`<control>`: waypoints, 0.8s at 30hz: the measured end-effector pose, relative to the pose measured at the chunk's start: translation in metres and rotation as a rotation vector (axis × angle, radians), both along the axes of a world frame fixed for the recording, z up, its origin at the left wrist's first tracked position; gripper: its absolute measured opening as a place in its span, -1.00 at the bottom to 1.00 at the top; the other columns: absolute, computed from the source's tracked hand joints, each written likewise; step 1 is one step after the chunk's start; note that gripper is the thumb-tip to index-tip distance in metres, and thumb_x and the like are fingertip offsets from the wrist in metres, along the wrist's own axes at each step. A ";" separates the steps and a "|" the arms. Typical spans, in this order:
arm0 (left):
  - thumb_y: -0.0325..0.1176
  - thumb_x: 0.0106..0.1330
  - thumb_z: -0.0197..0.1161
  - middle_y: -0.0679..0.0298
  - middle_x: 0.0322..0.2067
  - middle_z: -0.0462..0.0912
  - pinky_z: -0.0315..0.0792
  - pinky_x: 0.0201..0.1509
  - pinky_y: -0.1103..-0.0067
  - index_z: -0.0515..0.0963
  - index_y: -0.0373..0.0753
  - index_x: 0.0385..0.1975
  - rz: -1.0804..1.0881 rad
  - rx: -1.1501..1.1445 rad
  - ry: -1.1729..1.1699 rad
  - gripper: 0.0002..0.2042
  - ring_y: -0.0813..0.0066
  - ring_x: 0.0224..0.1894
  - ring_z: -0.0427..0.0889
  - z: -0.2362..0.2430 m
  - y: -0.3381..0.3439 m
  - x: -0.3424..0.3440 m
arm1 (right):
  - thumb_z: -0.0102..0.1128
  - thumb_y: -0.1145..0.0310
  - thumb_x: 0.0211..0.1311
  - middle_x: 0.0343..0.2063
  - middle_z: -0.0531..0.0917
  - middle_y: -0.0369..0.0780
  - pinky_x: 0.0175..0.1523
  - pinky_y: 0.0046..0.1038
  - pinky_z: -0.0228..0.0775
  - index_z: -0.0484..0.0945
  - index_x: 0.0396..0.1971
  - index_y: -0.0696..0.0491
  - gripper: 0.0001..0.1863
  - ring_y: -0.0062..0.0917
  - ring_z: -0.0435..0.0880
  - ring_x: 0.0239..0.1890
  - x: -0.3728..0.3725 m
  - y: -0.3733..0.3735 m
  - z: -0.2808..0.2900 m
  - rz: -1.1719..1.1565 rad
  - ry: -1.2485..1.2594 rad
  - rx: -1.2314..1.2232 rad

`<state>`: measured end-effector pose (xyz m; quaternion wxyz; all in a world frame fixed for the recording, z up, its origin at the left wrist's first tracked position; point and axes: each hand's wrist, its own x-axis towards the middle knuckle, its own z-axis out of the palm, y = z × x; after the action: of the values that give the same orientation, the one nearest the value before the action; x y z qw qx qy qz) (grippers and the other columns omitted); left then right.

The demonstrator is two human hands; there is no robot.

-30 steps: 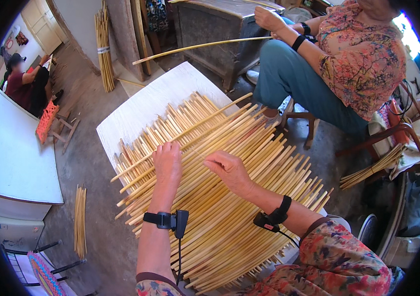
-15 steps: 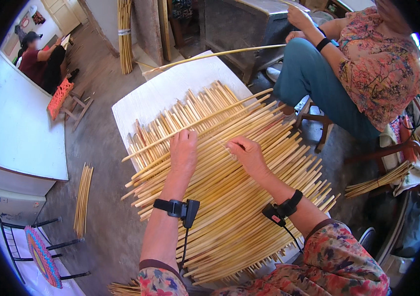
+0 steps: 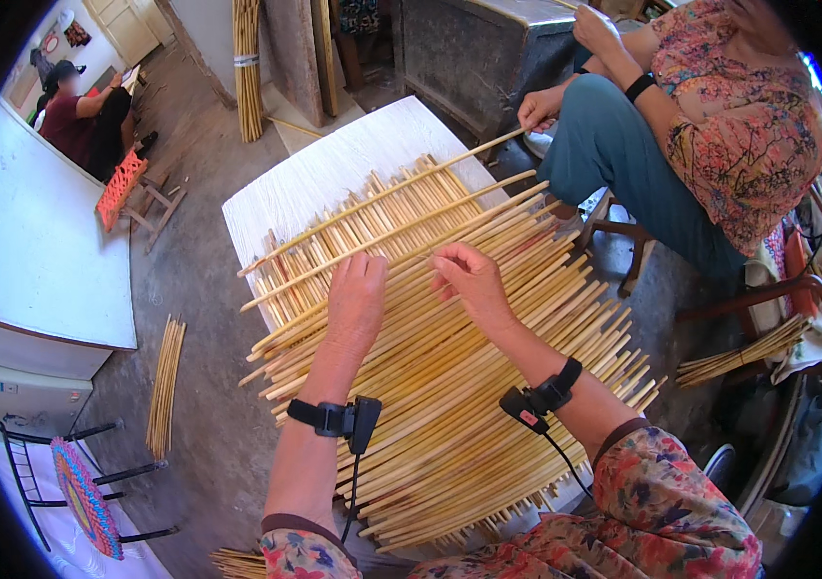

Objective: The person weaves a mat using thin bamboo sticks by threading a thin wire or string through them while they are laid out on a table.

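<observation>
A mat of pale yellow sticks (image 3: 430,386) lies in front of me, the long ones running crosswise over a layer of upright sticks (image 3: 334,232). At the mat's far part, my left hand (image 3: 357,294) is closed, its fingertips by a crosswise stick (image 3: 300,282); what they pinch is hidden. Just to its right, my right hand (image 3: 473,283) is curled in a pinch above the sticks, on a thin string that barely shows now. A co-worker's hand (image 3: 538,108) grips the right end of another stick (image 3: 411,180), which lies across the upright layer.
Under the sticks is a white board (image 3: 280,188). The co-worker sits at the right on a wooden stool (image 3: 628,236). Bundled sticks (image 3: 247,77) stand at the back; loose sticks (image 3: 166,386) lie on the left floor. A chair with a colourful round seat (image 3: 87,497) is lower left.
The co-worker's stick has come down and toward me, onto the upright layer. My right hand has turned and moved slightly up; the string loop under it no longer shows. My left hand stays nearly in place.
</observation>
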<state>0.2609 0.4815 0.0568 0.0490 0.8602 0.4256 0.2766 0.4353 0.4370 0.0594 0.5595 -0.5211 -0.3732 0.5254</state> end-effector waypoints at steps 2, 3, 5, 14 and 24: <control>-0.50 0.13 0.10 0.12 -0.42 0.41 0.34 -0.20 0.36 0.43 -0.27 -0.36 -0.024 -0.023 -0.007 -0.90 0.15 -0.29 0.42 0.011 -0.007 -0.001 | 0.11 0.40 0.18 -0.54 0.54 -0.34 -0.55 -0.68 0.39 0.51 -0.32 0.13 -0.87 -0.72 0.54 -0.54 -0.006 0.000 0.007 -0.013 0.019 -0.004; -0.49 0.14 0.10 0.11 -0.41 0.41 0.34 -0.20 0.36 0.43 -0.28 -0.34 -0.037 -0.058 -0.019 -0.90 0.13 -0.28 0.41 0.016 -0.011 -0.002 | 0.11 0.40 0.18 -0.54 0.54 -0.34 -0.54 -0.68 0.41 0.51 -0.33 0.13 -0.87 -0.71 0.55 -0.53 -0.010 -0.001 0.011 -0.022 0.035 -0.010; -0.48 0.15 0.10 0.10 -0.41 0.41 0.34 -0.21 0.35 0.43 -0.28 -0.33 -0.051 -0.095 -0.030 -0.89 0.12 -0.28 0.41 0.025 -0.020 -0.004 | 0.11 0.41 0.18 -0.53 0.54 -0.33 -0.53 -0.68 0.42 0.51 -0.32 0.14 -0.87 -0.71 0.56 -0.52 -0.018 -0.002 0.014 -0.029 0.082 0.000; -0.46 0.18 0.06 0.08 -0.42 0.41 0.37 -0.26 0.34 0.41 -0.27 -0.32 -0.003 -0.244 -0.083 -0.90 0.08 -0.31 0.45 0.052 -0.060 -0.014 | 0.07 0.47 0.21 -0.50 0.55 -0.27 -0.40 -0.60 0.52 0.47 -0.31 0.18 -0.89 -0.63 0.59 -0.48 -0.040 -0.025 0.018 0.041 0.198 0.085; -0.36 0.23 0.08 0.11 -0.39 0.51 0.38 -0.27 0.35 0.49 -0.24 -0.31 0.082 -0.433 -0.247 -0.87 0.10 -0.30 0.51 0.051 -0.097 -0.024 | 0.06 0.44 0.24 -0.46 0.56 -0.29 -0.31 -0.61 0.49 0.47 -0.28 0.15 -0.88 -0.63 0.61 -0.42 -0.048 -0.055 0.014 0.215 0.129 0.062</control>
<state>0.2366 0.3846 0.1075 0.2724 0.7714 0.5002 0.2839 0.3871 0.3823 0.0737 0.5385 -0.4257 -0.4064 0.6030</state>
